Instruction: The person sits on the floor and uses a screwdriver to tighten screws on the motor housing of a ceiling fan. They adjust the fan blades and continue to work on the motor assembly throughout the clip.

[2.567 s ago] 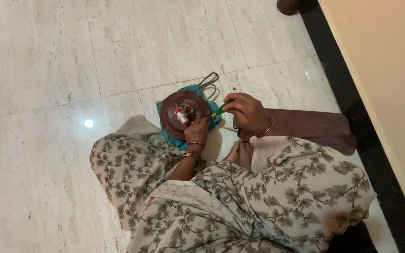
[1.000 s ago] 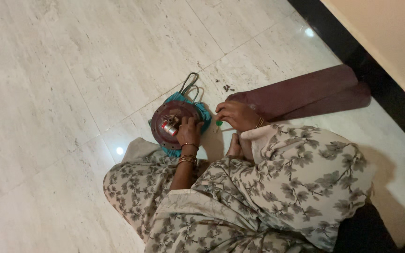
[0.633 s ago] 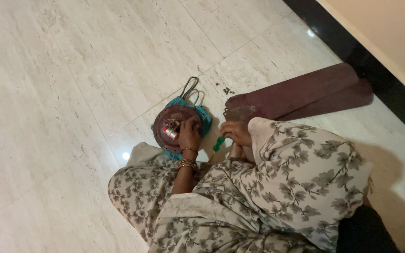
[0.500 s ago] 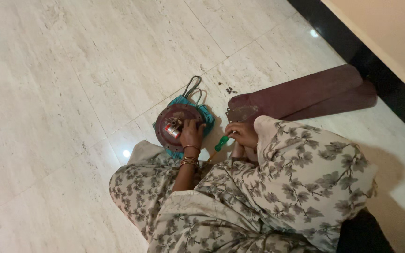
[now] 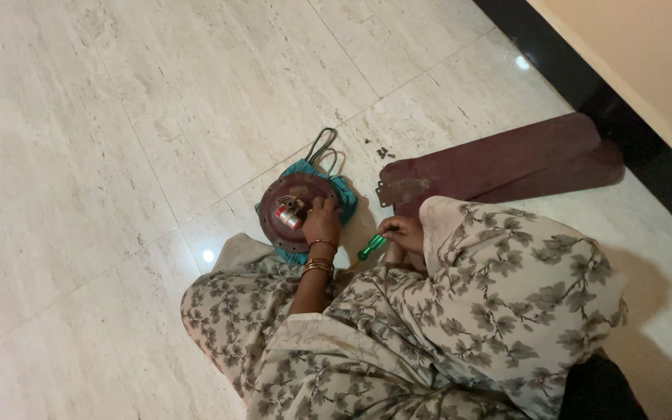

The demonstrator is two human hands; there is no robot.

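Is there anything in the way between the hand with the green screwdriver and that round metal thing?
Nothing visible. The right hand holds the green screwdriver beside the round motor housing, with only bare floor between. The left hand already rests on the housing.

Your single head camera looks steeply down from well above at your lap, both hands and the pale tiled floor, wall edge upper right.

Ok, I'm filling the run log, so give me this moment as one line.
left hand: on round motor housing | right hand: grips green-handled screwdriver | teal cloth under housing | fan blades on floor
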